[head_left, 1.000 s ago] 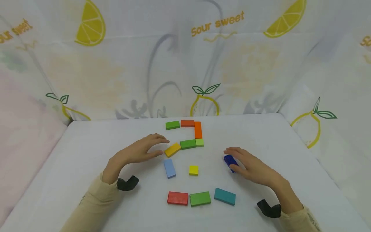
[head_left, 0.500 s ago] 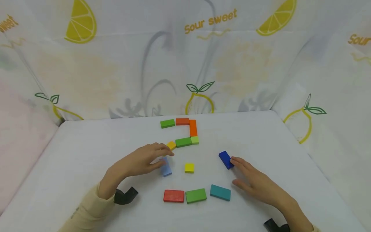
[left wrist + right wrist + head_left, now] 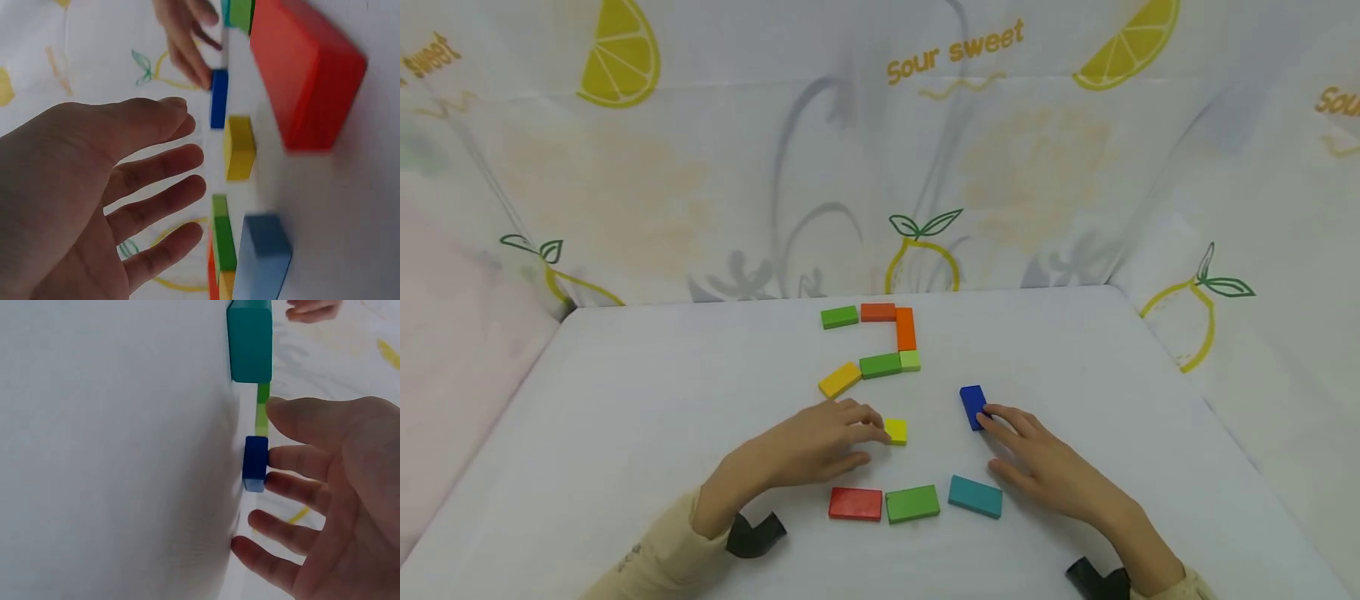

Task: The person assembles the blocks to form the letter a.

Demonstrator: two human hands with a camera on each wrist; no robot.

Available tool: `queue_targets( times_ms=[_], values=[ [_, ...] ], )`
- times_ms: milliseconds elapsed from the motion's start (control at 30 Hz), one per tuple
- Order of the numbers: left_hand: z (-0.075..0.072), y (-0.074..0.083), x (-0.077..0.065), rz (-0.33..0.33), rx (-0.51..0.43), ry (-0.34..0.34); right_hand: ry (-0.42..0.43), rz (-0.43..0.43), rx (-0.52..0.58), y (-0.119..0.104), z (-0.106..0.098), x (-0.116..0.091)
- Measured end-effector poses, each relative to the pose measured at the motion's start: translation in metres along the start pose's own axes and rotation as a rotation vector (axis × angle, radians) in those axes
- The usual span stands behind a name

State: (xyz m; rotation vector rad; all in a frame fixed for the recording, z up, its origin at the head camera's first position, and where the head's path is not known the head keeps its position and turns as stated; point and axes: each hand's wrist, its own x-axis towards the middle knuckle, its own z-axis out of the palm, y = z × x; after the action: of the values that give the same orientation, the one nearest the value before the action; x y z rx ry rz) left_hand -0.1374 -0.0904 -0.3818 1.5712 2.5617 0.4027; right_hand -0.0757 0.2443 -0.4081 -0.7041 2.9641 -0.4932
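Observation:
My left hand (image 3: pixel 805 443) hovers over the middle of the table, its fingers loosely bent and holding nothing. In the head view its fingertips overlap the left edge of a small yellow block (image 3: pixel 896 432); the left wrist view shows a gap between them. A light blue block (image 3: pixel 262 253) stands below that hand in the left wrist view and is hidden from the head camera. My right hand (image 3: pixel 1054 468) rests its index and middle fingertips against a dark blue block (image 3: pixel 973 407), the thumb held apart from it.
A red block (image 3: pixel 855 504), a green block (image 3: pixel 912 504) and a teal block (image 3: pixel 975 497) form a row in front. Farther back, an amber block (image 3: pixel 840 380), a green block (image 3: pixel 880 366), a lime block (image 3: pixel 910 361) and orange blocks (image 3: pixel 906 329) make a bent line.
My left hand has moved from beside the amber block toward the front right, over the light blue block. The right hand has turned the dark blue block more upright and shifted it slightly left.

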Motion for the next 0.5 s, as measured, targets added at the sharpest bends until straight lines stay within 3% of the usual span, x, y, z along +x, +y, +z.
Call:
queue_targets(
  times_ms=[100,300,500],
  values=[
    [0.01,0.023,0.011,0.081,0.039,-0.047,-0.03,-0.034,0.026,-0.001,-0.002,0.007],
    [0.03,0.066,0.032,0.225,0.148,-0.078,-0.097,-0.155,0.081,-0.001,-0.008,0.024],
    [0.042,0.086,0.041,0.254,0.223,-0.101,-0.19,-0.187,0.136,-0.006,-0.013,0.043]
  ],
)
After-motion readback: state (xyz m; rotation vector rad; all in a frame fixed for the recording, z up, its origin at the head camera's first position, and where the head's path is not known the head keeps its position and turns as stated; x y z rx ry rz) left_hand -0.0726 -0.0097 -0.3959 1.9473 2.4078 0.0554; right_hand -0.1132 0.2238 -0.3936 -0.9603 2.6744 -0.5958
